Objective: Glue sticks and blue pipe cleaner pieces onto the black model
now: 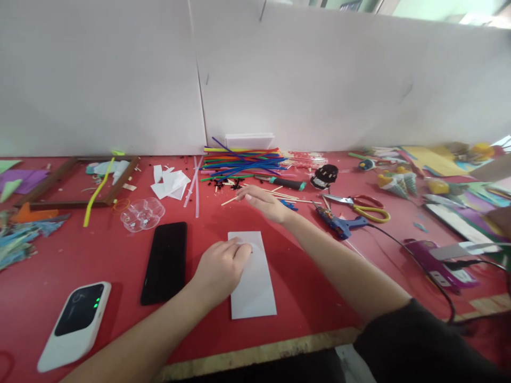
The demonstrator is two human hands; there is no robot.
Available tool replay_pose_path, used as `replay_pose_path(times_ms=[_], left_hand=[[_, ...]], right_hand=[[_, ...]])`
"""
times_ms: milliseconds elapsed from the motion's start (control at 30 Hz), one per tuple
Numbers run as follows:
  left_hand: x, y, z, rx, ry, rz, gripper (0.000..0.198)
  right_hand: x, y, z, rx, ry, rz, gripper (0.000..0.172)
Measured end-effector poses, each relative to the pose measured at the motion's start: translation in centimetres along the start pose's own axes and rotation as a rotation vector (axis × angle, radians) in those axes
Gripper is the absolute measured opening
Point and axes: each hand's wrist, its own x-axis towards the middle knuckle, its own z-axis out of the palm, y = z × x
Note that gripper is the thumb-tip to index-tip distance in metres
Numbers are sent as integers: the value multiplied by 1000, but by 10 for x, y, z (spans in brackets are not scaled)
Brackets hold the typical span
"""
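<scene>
A white rectangular paper [253, 287] lies upright before me on the red table. My left hand [223, 263] is over its upper left part, fingers curled and pinched together; a tiny dark spot shows by the fingertips, too small to make out. My right hand [261, 203] hovers beyond the paper's top edge, fingers stretched out, near thin wooden sticks [229, 201] and small black bits [236, 184]. Nothing shows in its grasp.
A black phone [164, 263] and white device [75, 324] lie left. Colourful pipe cleaners [243, 164] sit behind. Scissors [365, 206], a blue glue gun [339, 223] and a purple power strip [435, 266] are right. Another person's arm [493, 167] shows at the far right.
</scene>
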Motion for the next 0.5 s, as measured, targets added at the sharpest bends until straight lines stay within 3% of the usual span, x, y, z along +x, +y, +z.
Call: replay_pose_path(times_ms=[133, 233, 333, 500], left_hand=[[3, 0, -3, -45, 1, -26, 19], [5, 0, -7, -155, -13, -133, 23], [6, -1, -8, -197, 4, -198, 22], [7, -6, -3, -75, -25, -163, 18]], right_hand=[[11, 8, -8, -122, 211, -40, 31], [19, 24, -24, -288, 305, 5, 21], [30, 38, -40, -458, 307, 27, 23], [53, 42, -60, -668, 229, 73, 27]])
